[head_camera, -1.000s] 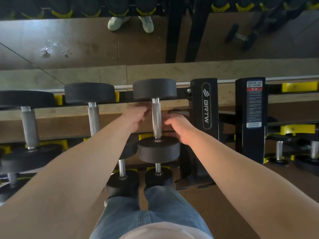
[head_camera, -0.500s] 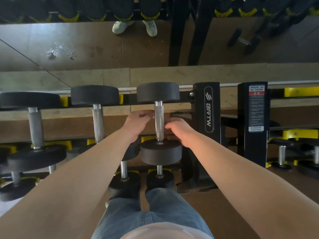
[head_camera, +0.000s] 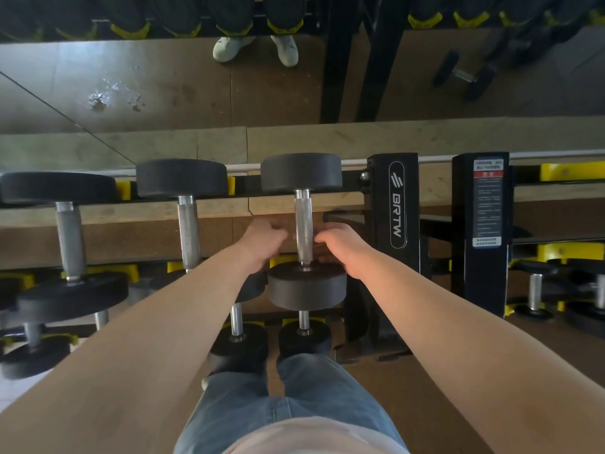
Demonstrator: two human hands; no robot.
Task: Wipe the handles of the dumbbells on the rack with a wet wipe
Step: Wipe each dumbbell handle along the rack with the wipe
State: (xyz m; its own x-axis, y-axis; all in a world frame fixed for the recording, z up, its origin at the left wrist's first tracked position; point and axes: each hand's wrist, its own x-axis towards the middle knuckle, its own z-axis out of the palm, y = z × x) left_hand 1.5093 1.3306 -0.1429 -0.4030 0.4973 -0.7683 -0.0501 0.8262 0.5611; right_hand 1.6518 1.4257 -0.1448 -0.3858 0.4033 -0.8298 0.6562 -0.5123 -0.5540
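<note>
Person is standing at the rack [head_camera: 247, 190] & reaching both arms to the top tier. L hand [head_camera: 262, 244] and R hand [head_camera: 343, 249] are sitting either side of the handle [head_camera: 303, 231] of the end dumbbell [head_camera: 306, 286], the one just beside the BRTW upright [head_camera: 396, 204]. Both hands are working low on the bar, near the end closest to the person.

Fingers [head_camera: 278, 229] on each hand are curling in toward the steel, tips touching or just beside it. They're hiding whatever is between them, so can't tell if they're pinching the wet wipe, gripping the bar or clenching on nothing. No wipe is showing anywhere in view.

Progress, as a guess: wiping is prob under way on this handle, w/ the lower part being worked and the far part lying bare. Nothing is showing which bars are done: no sheen or marks on the middle handle [head_camera: 188, 234] or the far-left handle [head_camera: 70, 239], both sitting in their cradles w/ no hand near.

Lower-tier dumbbells [head_camera: 302, 335] under the hands and the neighbouring rack [head_camera: 486, 204] to the R, w/ more small ones, are prob needing a wipe too. So most of the job is looking left to do, tho the pics aren't settling that.
</note>
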